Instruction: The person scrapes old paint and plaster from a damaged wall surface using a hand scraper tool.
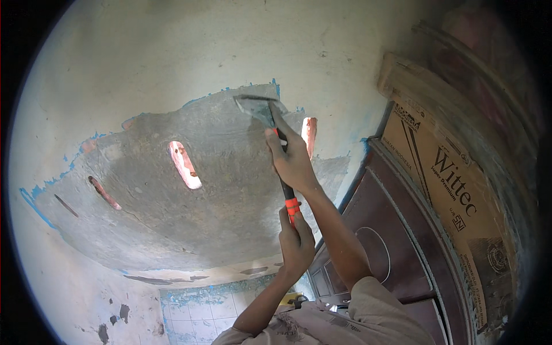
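Both of my hands hold a long-handled scraper (289, 191) with a black and red handle and a wide, flat blade. My right hand (294, 160) is wrapped round the upper handle, one finger stretched up along the neck by the blade. Lower down, my left hand (296, 244) grips the handle's red end. The blade lies over a bare grey patch (144, 198) of wall near its upper edge; whether it touches the surface I cannot tell. Flakes of blue paint and off-white paint (172, 52) border the patch.
Rounded slots, such as a bright one (185, 165) and a narrower one (104, 192), pierce the grey patch. On the right stand a dark brown panelled door or cupboard (379, 221) and a large printed cardboard box (422, 152). White tiles (215, 307) show below.
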The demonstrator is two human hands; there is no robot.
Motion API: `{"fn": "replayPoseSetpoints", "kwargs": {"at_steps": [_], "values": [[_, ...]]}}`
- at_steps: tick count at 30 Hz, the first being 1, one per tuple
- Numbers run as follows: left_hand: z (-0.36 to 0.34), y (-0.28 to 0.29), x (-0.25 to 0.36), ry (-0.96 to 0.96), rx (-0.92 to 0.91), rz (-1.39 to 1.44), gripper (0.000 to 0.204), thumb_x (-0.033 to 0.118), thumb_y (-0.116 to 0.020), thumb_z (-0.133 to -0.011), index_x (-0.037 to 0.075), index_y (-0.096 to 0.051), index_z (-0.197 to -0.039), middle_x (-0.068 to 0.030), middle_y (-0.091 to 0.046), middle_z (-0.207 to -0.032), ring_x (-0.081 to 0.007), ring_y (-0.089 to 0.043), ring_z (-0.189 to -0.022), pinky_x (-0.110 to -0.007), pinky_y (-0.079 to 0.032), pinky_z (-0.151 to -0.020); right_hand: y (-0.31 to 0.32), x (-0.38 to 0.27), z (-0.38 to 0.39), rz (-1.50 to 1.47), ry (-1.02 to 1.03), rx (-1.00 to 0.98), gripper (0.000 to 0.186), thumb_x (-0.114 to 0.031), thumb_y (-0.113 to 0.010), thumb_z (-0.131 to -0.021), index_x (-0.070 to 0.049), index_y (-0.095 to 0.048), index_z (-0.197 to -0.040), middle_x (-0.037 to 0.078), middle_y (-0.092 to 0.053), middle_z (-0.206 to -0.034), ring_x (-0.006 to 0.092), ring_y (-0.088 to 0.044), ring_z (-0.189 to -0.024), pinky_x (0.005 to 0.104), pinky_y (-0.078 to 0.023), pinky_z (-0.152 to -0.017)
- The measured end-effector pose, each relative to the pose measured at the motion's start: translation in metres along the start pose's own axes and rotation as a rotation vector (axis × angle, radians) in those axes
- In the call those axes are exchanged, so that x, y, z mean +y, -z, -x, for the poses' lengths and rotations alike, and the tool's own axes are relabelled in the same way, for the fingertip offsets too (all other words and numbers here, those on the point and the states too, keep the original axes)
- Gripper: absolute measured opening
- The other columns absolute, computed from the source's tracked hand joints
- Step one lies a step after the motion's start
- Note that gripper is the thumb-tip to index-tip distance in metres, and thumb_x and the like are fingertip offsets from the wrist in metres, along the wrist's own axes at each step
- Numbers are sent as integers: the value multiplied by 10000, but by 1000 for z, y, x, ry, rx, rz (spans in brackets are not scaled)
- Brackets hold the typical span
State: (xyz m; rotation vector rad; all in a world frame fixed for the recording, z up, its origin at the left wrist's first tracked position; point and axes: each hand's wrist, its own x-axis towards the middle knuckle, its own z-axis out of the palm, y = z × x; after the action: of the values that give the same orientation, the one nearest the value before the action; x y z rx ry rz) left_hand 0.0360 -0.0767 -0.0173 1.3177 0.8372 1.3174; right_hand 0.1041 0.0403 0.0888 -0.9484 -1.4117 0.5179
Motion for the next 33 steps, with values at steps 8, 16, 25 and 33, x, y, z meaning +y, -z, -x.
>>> {"fn": "replayPoseSetpoints", "kwargs": {"at_steps": [8,16,25,33], "values": [[-6,-9,1,-122,10,-54,303,225,-374,-1118,17,-416,-1334,46,-443,-615,-30,-414,-475,-225,-348,-447,9,-7,-8,40,60,0,591,-250,-522,-1075,-121,-319,-1614,-44,-492,-682,42,-436,-464,221,-409,-474],[-7,-3,1,-97,35,-197,350,191,-414,-1094,-51,-401,-1345,-127,-556,-602,-236,-609,-515,-388,-432,-493,5,1,-11,-27,54,7,591,-256,-518,-1078,-128,-313,-1617,-44,-489,-690,44,-437,-493,221,-404,-478],[-7,-7,-4,-146,72,-190,313,214,-377,-1114,-7,-426,-1330,37,-458,-570,-50,-446,-465,-246,-361,-462,6,3,-4,-45,16,-27,593,-242,-526,-1079,-127,-310,-1618,-44,-483,-696,37,-420,-509,217,-405,-489],[-4,-1,-10,-108,47,-222,336,199,-418,-1100,-35,-382,-1339,-151,-563,-615,-254,-610,-517,-405,-417,-479,3,8,2,5,40,-13,568,-228,-511,-1082,-111,-332,-1608,-42,-484,-683,39,-433,-530,223,-413,-501]]}}
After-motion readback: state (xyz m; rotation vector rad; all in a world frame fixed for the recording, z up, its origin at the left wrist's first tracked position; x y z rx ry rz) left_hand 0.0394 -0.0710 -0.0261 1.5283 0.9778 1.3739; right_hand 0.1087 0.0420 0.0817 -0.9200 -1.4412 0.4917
